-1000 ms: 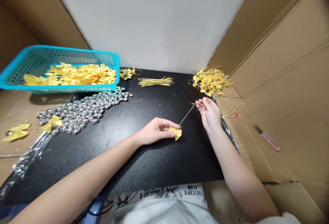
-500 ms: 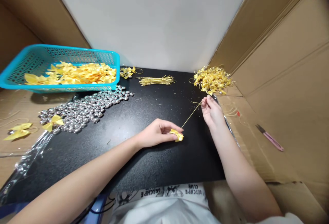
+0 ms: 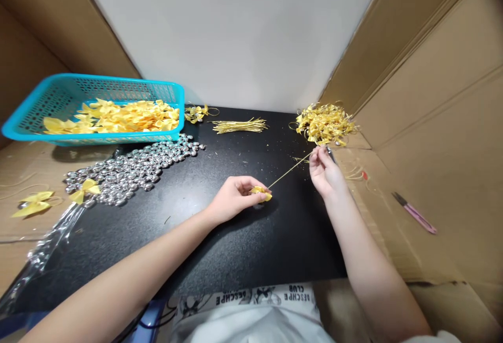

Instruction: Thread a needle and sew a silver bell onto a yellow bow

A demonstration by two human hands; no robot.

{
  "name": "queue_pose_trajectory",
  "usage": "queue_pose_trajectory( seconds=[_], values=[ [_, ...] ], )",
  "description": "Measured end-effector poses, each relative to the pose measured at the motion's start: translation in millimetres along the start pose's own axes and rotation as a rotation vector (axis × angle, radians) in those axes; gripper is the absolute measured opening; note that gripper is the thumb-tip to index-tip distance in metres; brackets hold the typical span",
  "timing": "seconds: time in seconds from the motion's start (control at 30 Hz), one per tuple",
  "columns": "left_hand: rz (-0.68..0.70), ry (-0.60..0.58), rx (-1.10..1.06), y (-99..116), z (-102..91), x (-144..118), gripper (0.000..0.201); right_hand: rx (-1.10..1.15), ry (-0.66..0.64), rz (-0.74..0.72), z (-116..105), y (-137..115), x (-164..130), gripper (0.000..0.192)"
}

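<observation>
Bow (image 3: 261, 192) pinched in left grip (image 3: 236, 196), right grip (image 3: 324, 171) seemingly pulling gold string (image 3: 288, 169) near bow pile (image 3: 324, 122)

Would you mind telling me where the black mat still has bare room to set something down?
Bare: black mat nearest the person, and between silver beads and left hand. Crowded: by the turquoise basket, gold wires and bow pile.

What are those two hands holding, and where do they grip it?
The left hand pinches a small yellow bow at its middle. The right hand pinches the far end of the thin gold cord running from that bow.
</observation>
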State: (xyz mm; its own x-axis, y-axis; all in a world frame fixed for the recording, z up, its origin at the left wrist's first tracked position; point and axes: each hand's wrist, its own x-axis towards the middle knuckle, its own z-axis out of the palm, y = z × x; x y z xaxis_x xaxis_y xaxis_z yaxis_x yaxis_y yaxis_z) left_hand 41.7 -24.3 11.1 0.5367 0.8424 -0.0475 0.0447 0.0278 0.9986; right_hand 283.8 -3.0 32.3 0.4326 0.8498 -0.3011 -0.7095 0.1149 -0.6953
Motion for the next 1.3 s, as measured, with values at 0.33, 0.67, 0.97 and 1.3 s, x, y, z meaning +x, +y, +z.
queue_pose_trajectory(
  seconds=[0.33, 0.67, 0.97, 1.3],
  values=[
    [0.824, -0.148, 1.206, -4.0, -3.9, -3.5, 0.025, -0.101, -0.027, -0.089, -8.2, 8.5, 5.8, 0.012],
    [0.576, -0.273, 1.381, -4.0, 14.1, -15.3, 0.025, -0.186, -0.051, -0.06, -9.8, 15.4, 15.2, 0.017],
    [0.38, -0.099, 1.52, -1.8, 42.1, -47.6, 0.034, -0.271, -0.215, 0.068, 38.4, 32.6, 20.5, 0.018],
    [0.197, 0.001, 1.242, 8.3, 41.7, -77.6, 0.04, -0.412, -0.349, 0.215, 63.7, 57.6, 9.7, 0.012]
  ],
)
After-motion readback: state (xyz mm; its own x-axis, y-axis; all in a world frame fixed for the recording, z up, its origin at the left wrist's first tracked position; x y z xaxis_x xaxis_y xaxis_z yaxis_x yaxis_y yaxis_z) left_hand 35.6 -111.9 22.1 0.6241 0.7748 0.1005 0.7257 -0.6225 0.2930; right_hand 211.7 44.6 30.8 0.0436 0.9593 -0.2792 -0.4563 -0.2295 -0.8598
